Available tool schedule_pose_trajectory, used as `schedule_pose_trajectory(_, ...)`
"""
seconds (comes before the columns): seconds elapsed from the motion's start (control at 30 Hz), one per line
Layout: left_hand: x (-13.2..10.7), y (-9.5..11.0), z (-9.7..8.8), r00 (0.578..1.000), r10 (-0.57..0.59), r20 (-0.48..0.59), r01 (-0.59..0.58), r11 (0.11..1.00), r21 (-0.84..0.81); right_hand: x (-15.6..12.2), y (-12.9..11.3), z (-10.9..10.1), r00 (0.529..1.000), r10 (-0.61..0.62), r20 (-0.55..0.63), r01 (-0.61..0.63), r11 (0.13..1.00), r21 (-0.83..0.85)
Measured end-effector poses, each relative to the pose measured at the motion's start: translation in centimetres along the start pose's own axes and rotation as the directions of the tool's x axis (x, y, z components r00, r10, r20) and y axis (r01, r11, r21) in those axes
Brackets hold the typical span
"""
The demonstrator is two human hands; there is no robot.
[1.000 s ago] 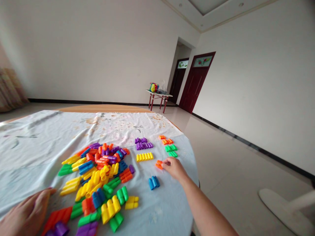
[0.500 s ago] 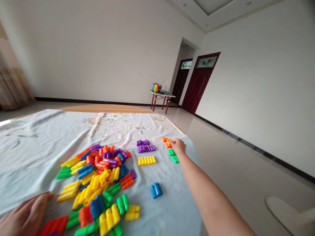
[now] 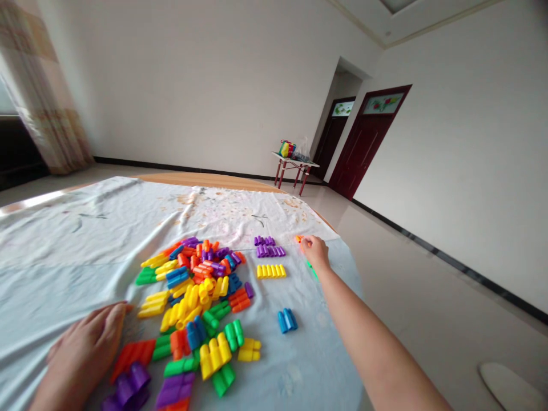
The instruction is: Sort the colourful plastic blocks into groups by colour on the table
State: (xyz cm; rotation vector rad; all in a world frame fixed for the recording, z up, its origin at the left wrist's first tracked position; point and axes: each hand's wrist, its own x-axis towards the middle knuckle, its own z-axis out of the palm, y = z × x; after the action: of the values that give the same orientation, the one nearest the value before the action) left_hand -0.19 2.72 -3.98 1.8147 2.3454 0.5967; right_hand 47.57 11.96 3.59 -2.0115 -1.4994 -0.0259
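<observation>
My right hand (image 3: 315,253) reaches out to the right part of the table, its fingers pinched at orange building blocks (image 3: 299,239), which it partly covers. Just below it, green blocks (image 3: 311,266) peek out from behind the wrist. Left of that hand lie purple blocks (image 3: 270,251) in two rows, a yellow row (image 3: 271,271) and a blue block (image 3: 287,320). My left hand (image 3: 88,348) rests on the cloth at lower left, fingers stretched out and together, holding nothing. Beside it are a red block (image 3: 135,357) and purple blocks (image 3: 128,385).
A heap of mixed-colour blocks (image 3: 194,299) spreads across the middle of the flowered tablecloth (image 3: 107,217). The round table's wooden edge (image 3: 214,181) shows at the back. Beyond stands a small table (image 3: 295,159) with bags. A white chair or stool (image 3: 509,385) is at lower right.
The view has turned left and slightly down, so more of my left hand and the near blocks show. My right hand stays at the orange blocks and now covers more of the green ones.
</observation>
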Motion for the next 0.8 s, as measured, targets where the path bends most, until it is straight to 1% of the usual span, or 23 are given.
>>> schedule_pose_trajectory(0.07, -0.4, 0.7, -0.5, 0.999, -0.014, 0.039, 0.015, 1.0, -0.026, -2.4, -2.1, 0.4, 0.992, -0.116, 0.038, 0.113, 0.99, 0.078)
schedule_pose_trajectory(0.13, -0.8, 1.3, -1.0, 0.999, -0.024, 0.048, 0.026, 0.999, -0.038, -5.3, -4.0, 0.9, 0.964, -0.256, 0.073, 0.236, 0.948, 0.211)
schedule_pose_trajectory(0.2, -1.0, 1.8, -1.3, 0.998, -0.025, 0.058, 0.027, 0.999, -0.042, -8.2, -5.6, 1.4, 0.914, -0.401, 0.067, 0.347, 0.856, 0.383)
schedule_pose_trajectory(0.23, -1.0, 1.9, -1.5, 0.998, -0.021, 0.066, 0.024, 0.999, -0.043, -9.4, -6.2, 1.5, 0.888, -0.456, 0.061, 0.386, 0.811, 0.439)
schedule_pose_trajectory(0.27, -1.1, 2.0, -1.5, 0.997, -0.017, 0.069, 0.02, 0.999, -0.043, -10.4, -6.7, 1.6, 0.864, -0.499, 0.062, 0.416, 0.779, 0.47)
schedule_pose_trajectory(0.3, -1.1, 2.1, -1.6, 0.997, -0.014, 0.07, 0.017, 0.999, -0.043, -11.3, -7.1, 1.5, 0.846, -0.529, 0.073, 0.438, 0.766, 0.47)
schedule_pose_trajectory(0.4, -1.2, 2.3, -1.7, 0.998, 0.001, 0.058, 0.002, 0.999, -0.05, -13.1, -7.9, 1.0, 0.788, -0.598, 0.143, 0.498, 0.757, 0.423)
schedule_pose_trajectory(0.5, -1.4, 2.5, -1.8, 0.999, 0.011, 0.048, -0.008, 0.998, -0.058, -14.3, -8.5, 0.5, 0.736, -0.645, 0.208, 0.543, 0.744, 0.389)
schedule_pose_trajectory(0.6, -1.6, 2.7, -2.0, 0.999, 0.009, 0.048, -0.006, 0.998, -0.063, -15.0, -8.9, 0.5, 0.697, -0.67, 0.255, 0.578, 0.736, 0.354)
schedule_pose_trajectory(0.7, -1.7, 2.8, -2.3, 0.998, 0.013, 0.054, -0.01, 0.998, -0.067, -15.3, -8.9, 1.0, 0.683, -0.669, 0.295, 0.597, 0.743, 0.304)
schedule_pose_trajectory(0.8, -1.6, 2.8, -2.3, 0.998, 0.018, 0.058, -0.013, 0.997, -0.074, -15.2, -8.8, 1.3, 0.687, -0.661, 0.303, 0.606, 0.751, 0.263)
